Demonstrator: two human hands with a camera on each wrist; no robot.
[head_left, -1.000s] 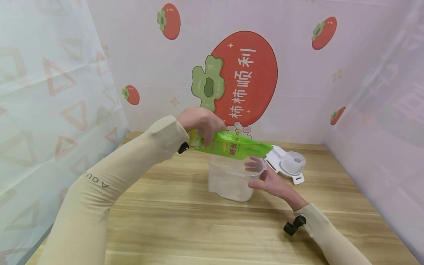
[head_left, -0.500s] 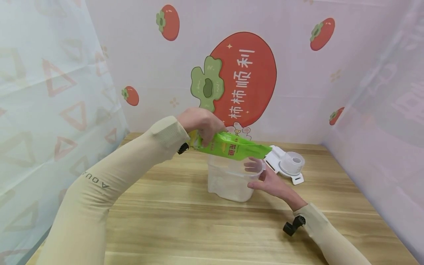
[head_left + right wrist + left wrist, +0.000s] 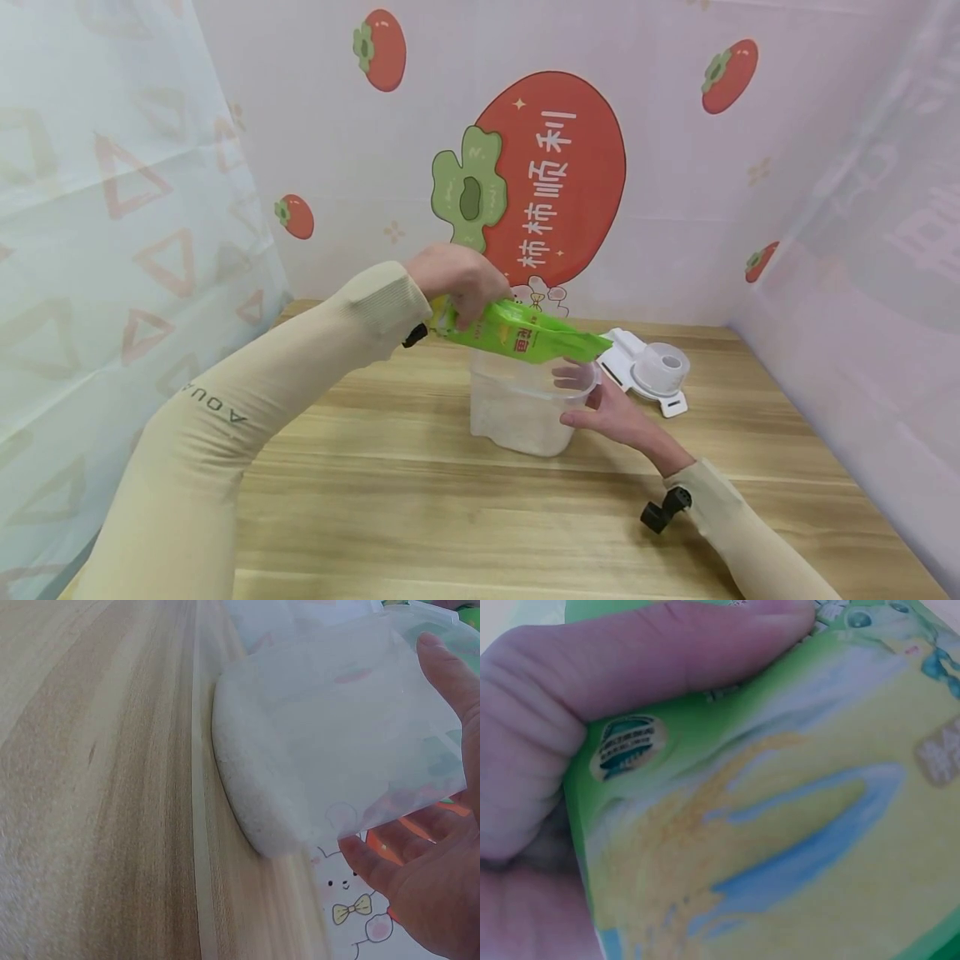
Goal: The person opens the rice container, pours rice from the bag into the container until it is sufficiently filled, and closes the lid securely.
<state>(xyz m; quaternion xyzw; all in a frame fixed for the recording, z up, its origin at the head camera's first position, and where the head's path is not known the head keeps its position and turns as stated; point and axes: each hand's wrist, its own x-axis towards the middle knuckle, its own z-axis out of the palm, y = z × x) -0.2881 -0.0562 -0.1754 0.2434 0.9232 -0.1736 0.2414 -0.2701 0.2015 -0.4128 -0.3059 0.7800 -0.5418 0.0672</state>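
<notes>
My left hand [image 3: 461, 279] grips the near end of a green flour bag [image 3: 536, 333] from above, thumb laid across its printed face [image 3: 802, 847] in the left wrist view. The bag lies nearly level, its far end dipping to the right over a clear plastic container [image 3: 517, 417]. The container stands upright on the table, partly hidden by the bag at its rim. White powder [image 3: 251, 776] covers its bottom in the right wrist view. My right hand [image 3: 618, 417] holds the container's right side, thumb on the near face and fingers around the far one.
A white lid [image 3: 618, 358] with a clear round cup [image 3: 663, 369] on it lies behind my right hand. The wooden table [image 3: 420, 517] runs back to a printed cloth wall [image 3: 660, 208], with cloth sides left and right.
The bag's far end has shifted very slightly left and down. Both hands keep their holds, and the container and lid stay where they were.
</notes>
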